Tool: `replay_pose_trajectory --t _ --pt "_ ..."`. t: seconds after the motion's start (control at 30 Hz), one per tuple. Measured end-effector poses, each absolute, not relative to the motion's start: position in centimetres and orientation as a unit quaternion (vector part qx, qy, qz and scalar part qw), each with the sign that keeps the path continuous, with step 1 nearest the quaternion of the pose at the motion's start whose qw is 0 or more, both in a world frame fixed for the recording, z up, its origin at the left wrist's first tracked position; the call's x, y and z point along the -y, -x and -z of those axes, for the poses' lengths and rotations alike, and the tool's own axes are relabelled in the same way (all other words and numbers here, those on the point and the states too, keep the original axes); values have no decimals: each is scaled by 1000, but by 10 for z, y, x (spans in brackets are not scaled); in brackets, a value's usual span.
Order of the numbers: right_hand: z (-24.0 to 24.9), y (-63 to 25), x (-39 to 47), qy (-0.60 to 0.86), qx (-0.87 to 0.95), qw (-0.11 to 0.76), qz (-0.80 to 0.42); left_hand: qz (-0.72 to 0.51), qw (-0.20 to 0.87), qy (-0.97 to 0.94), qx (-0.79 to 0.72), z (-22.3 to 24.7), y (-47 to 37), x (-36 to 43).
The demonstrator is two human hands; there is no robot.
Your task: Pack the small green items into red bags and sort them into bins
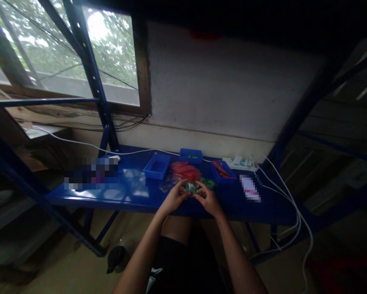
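Note:
Between my left hand (173, 199) and my right hand (208, 200) is a small green-and-whitish plastic packet (191, 187), pinched by the fingertips of both at the front of the blue table (131, 193). Its exact kind is too small to make out. Just behind the hands lies a pile of red plastic bags (184, 170). Green plastic bags (209, 183) spread beside my right hand. Some clear plastic pieces (166, 186) lie to the left of my left hand.
A blue tray (154, 175) stands behind left, another blue tray (191, 150) at the back holds green pieces, and a third tray (227, 180) at right holds red packets. A white power strip (239, 164) with cables lies back right. Blue shelf posts (91, 69) frame the table.

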State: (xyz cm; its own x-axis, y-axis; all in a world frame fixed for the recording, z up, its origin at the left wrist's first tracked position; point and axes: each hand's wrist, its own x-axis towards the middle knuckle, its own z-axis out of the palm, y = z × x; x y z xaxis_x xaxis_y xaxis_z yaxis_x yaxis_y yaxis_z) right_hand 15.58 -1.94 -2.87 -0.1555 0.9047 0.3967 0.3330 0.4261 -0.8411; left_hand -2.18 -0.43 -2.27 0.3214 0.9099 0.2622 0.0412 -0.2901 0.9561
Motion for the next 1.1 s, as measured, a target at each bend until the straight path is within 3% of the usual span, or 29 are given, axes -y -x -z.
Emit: replay_pose_trajectory --t 0.6,1.1 --pt "22 -153 22 453 710 467 -271 -431 471 -682 -356 18 23 10" --pt "26 -155 20 431 674 488 -348 -426 477 -680 -359 16 22 13"
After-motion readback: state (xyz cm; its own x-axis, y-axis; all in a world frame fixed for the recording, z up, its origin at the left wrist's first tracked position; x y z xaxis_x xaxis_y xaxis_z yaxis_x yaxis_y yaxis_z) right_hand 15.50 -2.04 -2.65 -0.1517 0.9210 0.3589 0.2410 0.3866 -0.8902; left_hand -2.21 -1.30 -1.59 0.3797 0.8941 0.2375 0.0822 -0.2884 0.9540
